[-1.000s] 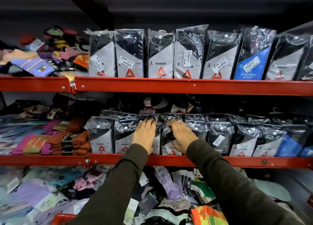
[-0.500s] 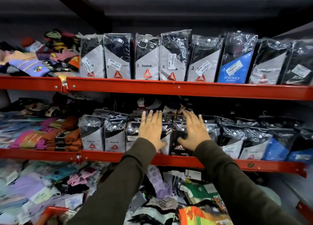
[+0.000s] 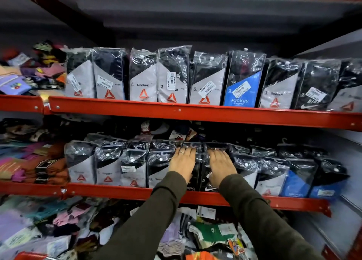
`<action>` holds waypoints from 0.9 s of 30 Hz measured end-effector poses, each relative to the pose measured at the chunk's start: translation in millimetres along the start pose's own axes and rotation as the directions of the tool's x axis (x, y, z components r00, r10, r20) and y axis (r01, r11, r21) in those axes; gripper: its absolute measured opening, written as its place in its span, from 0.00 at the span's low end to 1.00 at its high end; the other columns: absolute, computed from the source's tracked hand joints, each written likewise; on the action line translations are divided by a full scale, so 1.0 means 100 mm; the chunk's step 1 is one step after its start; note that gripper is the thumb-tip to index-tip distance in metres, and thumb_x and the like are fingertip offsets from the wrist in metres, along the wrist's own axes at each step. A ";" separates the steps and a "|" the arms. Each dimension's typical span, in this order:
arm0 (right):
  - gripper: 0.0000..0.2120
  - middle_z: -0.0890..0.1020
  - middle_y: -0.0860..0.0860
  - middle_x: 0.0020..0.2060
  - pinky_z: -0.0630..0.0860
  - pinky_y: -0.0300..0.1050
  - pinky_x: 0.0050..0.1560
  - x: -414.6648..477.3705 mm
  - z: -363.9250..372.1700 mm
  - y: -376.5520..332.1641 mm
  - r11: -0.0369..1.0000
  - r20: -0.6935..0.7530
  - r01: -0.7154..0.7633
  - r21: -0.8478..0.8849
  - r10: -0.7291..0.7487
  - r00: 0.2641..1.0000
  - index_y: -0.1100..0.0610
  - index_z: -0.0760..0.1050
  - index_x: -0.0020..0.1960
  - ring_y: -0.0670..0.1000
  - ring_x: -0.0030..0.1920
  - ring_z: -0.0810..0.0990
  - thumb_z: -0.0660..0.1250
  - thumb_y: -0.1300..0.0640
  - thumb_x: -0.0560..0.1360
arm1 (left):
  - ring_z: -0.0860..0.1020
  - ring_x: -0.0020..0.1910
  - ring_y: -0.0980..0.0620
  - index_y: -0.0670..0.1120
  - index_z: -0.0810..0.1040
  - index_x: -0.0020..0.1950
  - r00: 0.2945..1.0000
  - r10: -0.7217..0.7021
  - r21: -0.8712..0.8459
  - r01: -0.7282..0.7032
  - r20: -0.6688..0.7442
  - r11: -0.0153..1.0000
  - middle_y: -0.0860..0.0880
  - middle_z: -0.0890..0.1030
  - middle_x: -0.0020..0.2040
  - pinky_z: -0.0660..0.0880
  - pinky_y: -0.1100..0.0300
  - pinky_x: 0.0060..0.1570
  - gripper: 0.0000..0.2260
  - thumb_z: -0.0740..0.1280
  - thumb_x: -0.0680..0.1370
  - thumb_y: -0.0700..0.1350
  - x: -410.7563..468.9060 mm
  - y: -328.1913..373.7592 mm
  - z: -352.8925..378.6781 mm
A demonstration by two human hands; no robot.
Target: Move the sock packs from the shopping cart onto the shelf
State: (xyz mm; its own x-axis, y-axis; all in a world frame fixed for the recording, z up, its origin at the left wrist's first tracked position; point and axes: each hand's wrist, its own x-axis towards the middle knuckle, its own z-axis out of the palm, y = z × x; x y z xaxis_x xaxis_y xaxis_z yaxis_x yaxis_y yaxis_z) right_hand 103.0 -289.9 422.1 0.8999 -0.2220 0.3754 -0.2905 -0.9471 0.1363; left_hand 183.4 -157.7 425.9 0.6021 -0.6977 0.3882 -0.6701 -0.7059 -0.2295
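Observation:
A row of plastic-wrapped sock packs [image 3: 109,167] stands upright along the middle red shelf [image 3: 117,191]. My left hand [image 3: 182,163] and my right hand [image 3: 222,167] lie flat side by side against the fronts of two black packs in the middle of that row, one being a black Nike pack [image 3: 207,186]. Their fingertips reach the packs' top edges. Neither hand grips anything. A second full row of packs [image 3: 143,79] stands on the upper red shelf [image 3: 176,110], among them a blue Jockey pack [image 3: 242,89].
Loose coloured socks are piled at the left of both shelves [image 3: 23,79] and in a heap below the middle shelf [image 3: 195,234]. A red rim [image 3: 29,255] shows at the bottom left corner. A grey side wall [image 3: 342,161] closes the shelves on the right.
My hands spread their fingers against the packs, then drew them together and settled flat. The view shifted so the shelves sit lower and further left in frame.

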 end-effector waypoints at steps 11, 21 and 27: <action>0.34 0.70 0.59 0.69 0.63 0.51 0.75 0.05 -0.03 0.05 0.999 0.004 0.025 -0.039 -0.025 1.000 0.63 0.56 0.76 0.58 0.71 0.68 0.66 0.61 0.74 | 0.76 0.64 0.45 0.41 0.69 0.71 0.995 -0.085 -0.033 0.083 -0.053 0.996 0.43 0.77 0.64 0.72 0.54 0.67 0.30 0.77 0.72 0.44 -0.04 0.07 -0.04; 0.36 0.67 0.60 0.72 0.62 0.51 0.76 0.05 -0.07 -0.02 0.994 0.027 -0.002 -0.107 0.005 1.000 0.64 0.52 0.78 0.59 0.73 0.66 0.66 0.60 0.76 | 0.69 0.72 0.42 0.40 0.60 0.76 0.994 -0.034 -0.050 0.030 -0.100 0.998 0.41 0.69 0.73 0.65 0.52 0.73 0.30 0.69 0.78 0.41 -0.05 0.05 -0.01; 0.35 0.67 0.59 0.73 0.59 0.51 0.78 0.01 -0.08 -0.06 0.992 -0.001 0.005 -0.128 -0.005 1.000 0.64 0.52 0.78 0.58 0.74 0.65 0.65 0.60 0.76 | 0.63 0.76 0.43 0.41 0.55 0.79 0.991 0.000 -0.075 -0.010 -0.135 0.997 0.42 0.64 0.77 0.56 0.51 0.78 0.33 0.68 0.79 0.43 -0.07 0.00 0.06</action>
State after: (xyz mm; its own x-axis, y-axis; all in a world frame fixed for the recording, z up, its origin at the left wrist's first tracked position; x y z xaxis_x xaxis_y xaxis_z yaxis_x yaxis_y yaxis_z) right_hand 102.9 -282.8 428.5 0.9010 -0.2172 0.3755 -0.3255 -0.9107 0.2541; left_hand 181.8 -153.9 417.4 0.5377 -0.6750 0.5052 -0.7068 -0.6876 -0.1663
